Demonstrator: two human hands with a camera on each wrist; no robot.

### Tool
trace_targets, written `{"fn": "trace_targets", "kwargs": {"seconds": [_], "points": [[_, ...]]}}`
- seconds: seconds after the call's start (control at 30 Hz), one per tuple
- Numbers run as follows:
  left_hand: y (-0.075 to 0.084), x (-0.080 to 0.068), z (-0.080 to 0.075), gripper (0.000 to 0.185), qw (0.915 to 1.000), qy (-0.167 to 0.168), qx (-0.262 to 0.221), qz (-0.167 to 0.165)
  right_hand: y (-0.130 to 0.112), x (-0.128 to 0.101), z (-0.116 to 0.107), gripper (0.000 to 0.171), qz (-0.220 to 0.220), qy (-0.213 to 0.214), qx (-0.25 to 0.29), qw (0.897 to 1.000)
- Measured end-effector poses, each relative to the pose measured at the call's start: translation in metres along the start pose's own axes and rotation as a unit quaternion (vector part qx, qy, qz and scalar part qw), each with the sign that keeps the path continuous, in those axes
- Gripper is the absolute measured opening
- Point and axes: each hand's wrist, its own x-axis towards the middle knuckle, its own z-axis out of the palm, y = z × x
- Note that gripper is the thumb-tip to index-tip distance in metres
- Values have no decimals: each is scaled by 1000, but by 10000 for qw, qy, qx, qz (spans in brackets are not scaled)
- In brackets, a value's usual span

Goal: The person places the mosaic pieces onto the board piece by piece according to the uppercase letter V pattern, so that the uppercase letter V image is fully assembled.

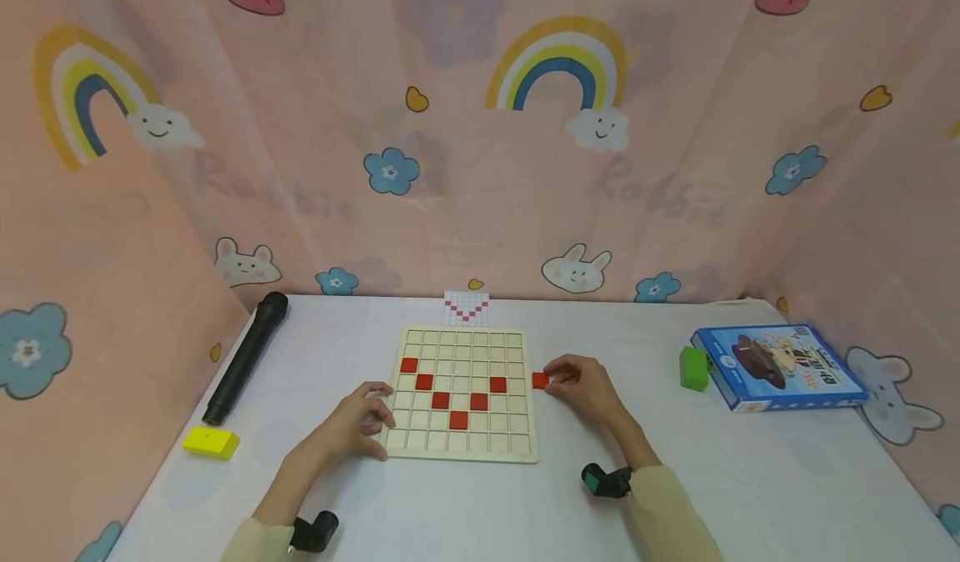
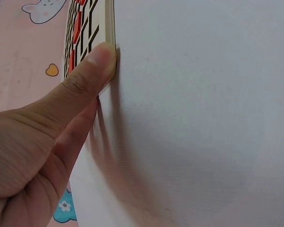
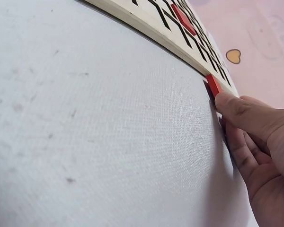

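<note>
A square cream grid board (image 1: pixel 519 445) lies on the table, with several red square tiles in its cells forming a V whose right arm is shorter. My left hand (image 1: pixel 352 420) rests against the board's left edge. In the left wrist view, the thumb (image 2: pixel 102 56) touches the near-left corner, while its other fingers are partly hidden behind it. Just off the board's right edge, my right hand (image 1: pixel 588 388) pinches a red square tile (image 1: pixel 540 380) between thumb and fingers. The right wrist view shows this tile (image 3: pixel 213 85) close beside the board's rim (image 3: pixel 165 45).
Behind the board stands a small card (image 1: pixel 467 308) with a red V pattern on a grid. To the left lie a black cylinder (image 1: pixel 247 358) and a yellow block (image 1: pixel 211 443). At right, a green block (image 1: pixel 693 368) sits beside a blue box (image 1: pixel 780 368).
</note>
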Motion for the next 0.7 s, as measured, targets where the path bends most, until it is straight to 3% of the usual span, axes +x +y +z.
{"fn": "trace_targets", "kwargs": {"seconds": [0.37, 0.7], "points": [[3, 0, -2, 39, 10000, -10, -13, 2, 0, 8, 0, 25, 55, 169, 171, 9997], [0, 0, -1, 40, 9999, -64, -49, 61, -2, 15, 3, 26, -166, 163, 213, 9995]]}}
